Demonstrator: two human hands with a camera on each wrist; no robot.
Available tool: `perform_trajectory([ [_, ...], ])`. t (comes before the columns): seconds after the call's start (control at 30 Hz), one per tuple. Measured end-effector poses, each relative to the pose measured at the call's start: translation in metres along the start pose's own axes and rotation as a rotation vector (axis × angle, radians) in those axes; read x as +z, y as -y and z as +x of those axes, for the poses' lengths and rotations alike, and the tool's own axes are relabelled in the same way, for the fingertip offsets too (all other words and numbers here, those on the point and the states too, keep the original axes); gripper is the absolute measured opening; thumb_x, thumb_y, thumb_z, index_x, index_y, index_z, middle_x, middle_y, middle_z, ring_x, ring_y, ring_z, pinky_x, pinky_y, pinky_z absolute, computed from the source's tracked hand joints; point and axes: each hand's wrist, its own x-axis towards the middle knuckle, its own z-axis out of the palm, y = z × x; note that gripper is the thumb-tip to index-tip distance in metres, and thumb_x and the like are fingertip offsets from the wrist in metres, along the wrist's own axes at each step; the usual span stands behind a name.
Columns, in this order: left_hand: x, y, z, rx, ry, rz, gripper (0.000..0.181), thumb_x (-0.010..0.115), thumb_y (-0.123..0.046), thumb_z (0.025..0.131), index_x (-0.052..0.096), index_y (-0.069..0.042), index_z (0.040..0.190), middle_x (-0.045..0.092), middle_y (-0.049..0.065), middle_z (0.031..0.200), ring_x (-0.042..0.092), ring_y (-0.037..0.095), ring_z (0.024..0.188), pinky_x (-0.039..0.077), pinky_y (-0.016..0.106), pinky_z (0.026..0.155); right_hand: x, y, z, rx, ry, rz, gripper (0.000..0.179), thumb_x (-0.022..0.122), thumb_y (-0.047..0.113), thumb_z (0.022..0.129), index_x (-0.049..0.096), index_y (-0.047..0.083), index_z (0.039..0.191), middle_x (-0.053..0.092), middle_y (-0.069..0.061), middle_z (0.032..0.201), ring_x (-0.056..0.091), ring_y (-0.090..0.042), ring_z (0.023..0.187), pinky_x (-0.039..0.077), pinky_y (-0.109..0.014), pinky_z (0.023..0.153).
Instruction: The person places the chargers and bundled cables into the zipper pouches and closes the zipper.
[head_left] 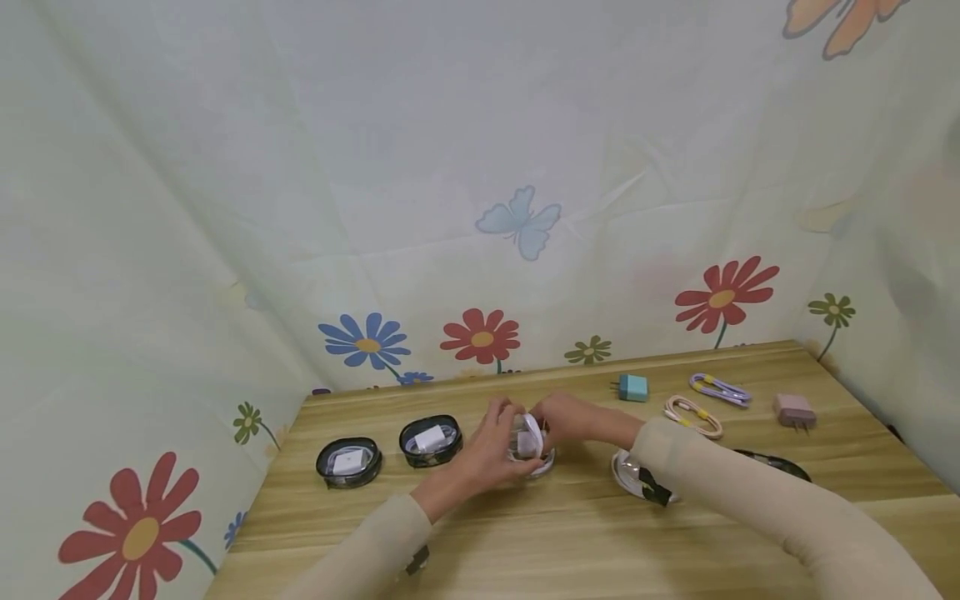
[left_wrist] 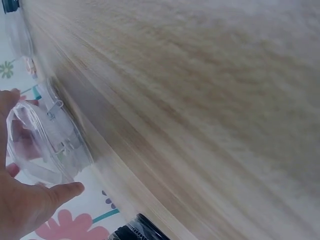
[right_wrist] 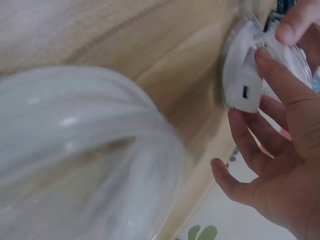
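Near the middle of the table, my left hand (head_left: 491,448) grips a clear round zip case (head_left: 542,467) with a white rim. Its thumb lies along the case's near edge in the left wrist view, where a zip pull shows on the case (left_wrist: 55,132). My right hand (head_left: 573,418) is at the case's right side. Seen from the right wrist, this hand (right_wrist: 280,135) pinches a white charger plug (right_wrist: 248,90) between thumb and fingers, right at the case. The plug's port faces the camera. Fingertips of the left hand (right_wrist: 295,30) show beside it.
Two black-rimmed cases (head_left: 348,483) (head_left: 431,460) with white plugs and cables stand left. Farther right lie a blue plug (head_left: 636,387), purple cable (head_left: 720,390), cream cable (head_left: 693,417) and pink plug (head_left: 795,411). A clear case (head_left: 628,479) sits by the right sleeve, partly hiding a black-rimmed item (head_left: 776,461).
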Motion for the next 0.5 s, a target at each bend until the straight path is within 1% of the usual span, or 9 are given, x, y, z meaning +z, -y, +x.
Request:
perform_trajectory([
  [0.07,0.001,0.001,0.0,0.006,0.008,0.002,0.075,0.081,-0.046,0.085,0.043,-0.012,0.139,0.035,0.009,0.141,0.051,0.024,0.119,0.053,0.04,0.096,-0.004,-0.003,-0.001,-0.011,0.042,0.07,0.028,0.09,0.016,0.076,0.073,0.004,0.095,0.07,0.001,0.082,0.06,-0.003,0.071,0.05,-0.019,0.066],
  [0.17,0.001,0.002,-0.001,-0.006,0.029,0.01,0.077,0.08,-0.048,0.085,0.042,-0.014,0.143,0.035,0.008,0.145,0.052,0.024,0.122,0.052,0.041,0.098,-0.012,-0.006,-0.004,0.002,0.106,0.179,0.04,0.087,0.013,0.081,0.07,-0.003,0.114,0.073,-0.006,0.098,0.068,-0.012,0.086,0.056,-0.024,0.077],
  [0.23,0.001,0.002,0.0,-0.013,0.046,0.02,0.08,0.079,-0.051,0.085,0.041,-0.014,0.146,0.036,0.009,0.147,0.051,0.025,0.125,0.052,0.042,0.1,-0.018,-0.008,-0.006,0.037,0.127,0.243,0.047,0.084,0.008,0.083,0.065,-0.007,0.124,0.073,-0.01,0.107,0.07,-0.019,0.095,0.057,-0.029,0.083],
  [0.27,0.002,0.002,0.0,-0.014,0.053,0.026,0.081,0.078,-0.052,0.086,0.041,-0.014,0.147,0.036,0.009,0.148,0.051,0.025,0.126,0.051,0.043,0.101,-0.021,-0.009,-0.008,0.054,0.129,0.259,0.048,0.083,0.005,0.084,0.064,-0.007,0.126,0.072,-0.012,0.109,0.07,-0.022,0.097,0.058,-0.03,0.085],
  [0.37,0.004,0.002,0.002,-0.006,0.067,0.037,0.081,0.077,-0.052,0.087,0.04,-0.013,0.147,0.037,0.01,0.149,0.05,0.026,0.129,0.05,0.044,0.102,-0.026,-0.011,-0.011,0.076,0.122,0.256,0.043,0.08,0.001,0.084,0.064,-0.008,0.124,0.073,-0.014,0.105,0.071,-0.024,0.096,0.058,-0.03,0.084],
  [0.47,0.005,0.002,0.002,-0.001,0.067,0.033,0.078,0.078,-0.05,0.087,0.042,-0.012,0.144,0.039,0.01,0.148,0.05,0.025,0.128,0.05,0.044,0.102,-0.025,-0.012,-0.013,0.072,0.107,0.229,0.038,0.081,0.002,0.084,0.065,-0.007,0.118,0.075,-0.011,0.096,0.072,-0.019,0.089,0.056,-0.025,0.079],
  [0.5,0.006,0.002,0.002,-0.001,0.066,0.038,0.077,0.078,-0.05,0.087,0.042,-0.012,0.143,0.039,0.009,0.148,0.05,0.025,0.127,0.05,0.043,0.102,-0.024,-0.013,-0.013,0.058,0.102,0.221,0.038,0.081,0.003,0.084,0.065,-0.007,0.117,0.076,-0.009,0.093,0.073,-0.017,0.087,0.056,-0.025,0.077],
])
